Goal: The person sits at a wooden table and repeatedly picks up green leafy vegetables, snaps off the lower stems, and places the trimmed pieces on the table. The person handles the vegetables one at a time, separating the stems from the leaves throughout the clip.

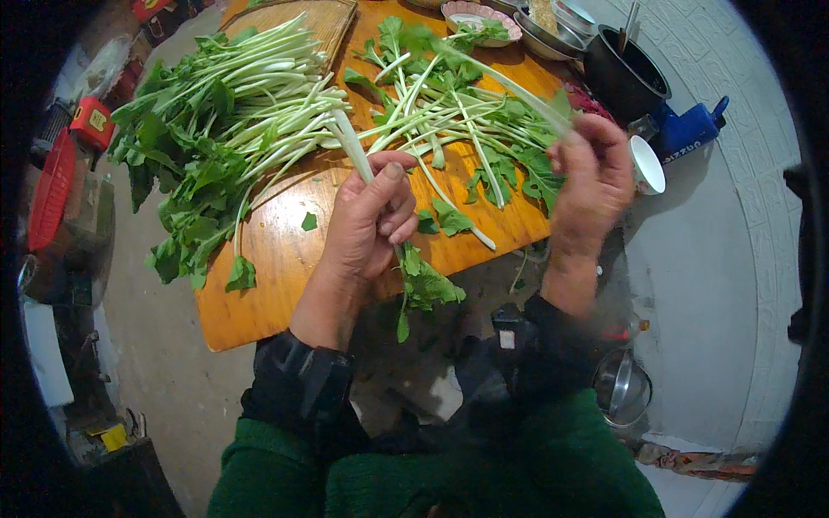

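Note:
My left hand [367, 216] is closed around pale stalks of leafy greens [351, 145]. Their white ends point up past the thumb, and green leaves dangle below the fist beyond the table's front edge. Higher and to the right, my right hand [591, 186] pinches one long leafy green stalk [509, 86], which slants up to the left over the table; the hand is slightly blurred. A large heap of leafy greens [216, 121] covers the table's left side, stems toward the middle. Looser stalks and leaves [432, 121] lie scattered between and behind my hands.
The wooden table [268, 298] has a woven mat [332, 26] at its far edge. Far right stand a pink-rimmed bowl [509, 33], metal bowls [546, 39], a black pot [626, 78], a white cup [648, 166] and a blue container [691, 134]. A red basket [52, 194] sits left.

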